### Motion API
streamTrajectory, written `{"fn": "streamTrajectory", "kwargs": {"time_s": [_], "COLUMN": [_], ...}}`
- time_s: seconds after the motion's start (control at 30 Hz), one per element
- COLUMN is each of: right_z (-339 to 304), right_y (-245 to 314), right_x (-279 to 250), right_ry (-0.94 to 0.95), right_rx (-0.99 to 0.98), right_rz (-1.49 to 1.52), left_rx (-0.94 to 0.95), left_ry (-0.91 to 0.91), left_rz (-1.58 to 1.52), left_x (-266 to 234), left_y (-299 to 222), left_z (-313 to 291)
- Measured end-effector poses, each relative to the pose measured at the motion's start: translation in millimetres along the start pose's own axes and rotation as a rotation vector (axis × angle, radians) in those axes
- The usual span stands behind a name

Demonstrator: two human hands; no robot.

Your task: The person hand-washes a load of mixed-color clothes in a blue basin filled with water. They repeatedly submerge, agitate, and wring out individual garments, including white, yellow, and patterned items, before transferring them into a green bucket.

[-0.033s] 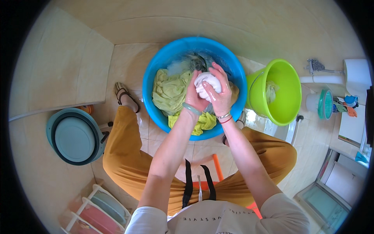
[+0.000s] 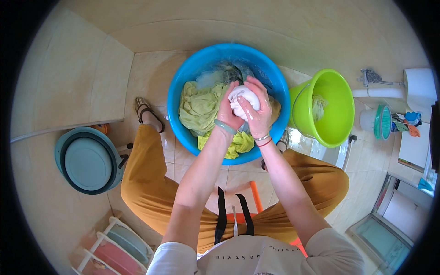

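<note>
A wet white cloth (image 2: pixel 245 101), bunched into a ball, is held between my two hands over a blue basin (image 2: pixel 179 133). My left hand (image 2: pixel 229 110) cups it from the left. My right hand (image 2: pixel 260 110) wraps it from the right, with the thumb across its front. In the basin below, a pale green garment (image 2: pixel 199 106) lies to the left and a bright yellow cloth (image 2: pixel 236 144) at the near side. Darker wet fabric (image 2: pixel 231 72) and suds are at the far side. A tan piece (image 2: pixel 275 107) is partly hidden behind my right hand.
A lime green bucket (image 2: pixel 338 117) with a pale crumpled item (image 2: pixel 319 107) inside stands tilted at the basin's right. Blue-grey collapsible basins (image 2: pixel 88 164) hang at the left, above a white rack (image 2: pixel 103 236). A floor drain strip (image 2: pixel 316 149) lies right of my foot.
The fingers of my right hand have drawn slightly closer round the white cloth. The basin and bucket have not moved.
</note>
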State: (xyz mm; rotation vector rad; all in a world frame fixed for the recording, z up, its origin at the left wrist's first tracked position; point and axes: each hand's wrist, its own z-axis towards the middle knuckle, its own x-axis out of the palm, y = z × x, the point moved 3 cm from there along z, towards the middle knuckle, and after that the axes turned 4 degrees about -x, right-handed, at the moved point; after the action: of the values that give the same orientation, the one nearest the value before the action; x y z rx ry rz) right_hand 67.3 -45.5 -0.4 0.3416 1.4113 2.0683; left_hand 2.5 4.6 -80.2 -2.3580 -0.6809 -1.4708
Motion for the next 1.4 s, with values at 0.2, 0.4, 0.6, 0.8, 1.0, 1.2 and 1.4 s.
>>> {"fn": "streamTrajectory", "kwargs": {"time_s": [0.2, 0.4, 0.6, 0.8, 1.0, 1.2, 1.4], "right_z": [-9.4, -6.3, -6.7, -12.4, -16.2, -17.6, -9.3], "right_y": [-10.1, -18.7, -20.8, -33.9, -45.4, -63.5, -76.2], "right_x": [-4.1, 0.5, 4.6, 7.8, 9.1, 16.0, 2.2], "right_ry": [-0.249, -0.330, -0.340, -0.323, -0.266, -0.270, -0.040], "right_rx": [0.317, 0.498, 0.509, 0.520, 0.551, 0.803, 0.796], "right_rz": [0.071, 0.260, 0.173, 0.146, 0.152, 0.428, 1.101], "left_rx": [0.292, 0.621, 0.726, 0.762, 0.786, 0.498, 0.114], "left_ry": [-0.292, -0.468, -0.505, -0.510, -0.511, -0.488, -0.282], "left_rz": [0.270, 0.627, 0.819, 0.898, 0.849, 0.654, 0.314], "left_x": [37.4, 48.7, 45.2, 35.7, 31.1, 0.5, -9.5], "left_y": [21.2, 20.1, 11.4, 5.2, 3.7, -10.2, -35.2], "left_z": [-15.5, -20.2, -19.4, -18.8, -15.9, -2.0, -16.7]}}
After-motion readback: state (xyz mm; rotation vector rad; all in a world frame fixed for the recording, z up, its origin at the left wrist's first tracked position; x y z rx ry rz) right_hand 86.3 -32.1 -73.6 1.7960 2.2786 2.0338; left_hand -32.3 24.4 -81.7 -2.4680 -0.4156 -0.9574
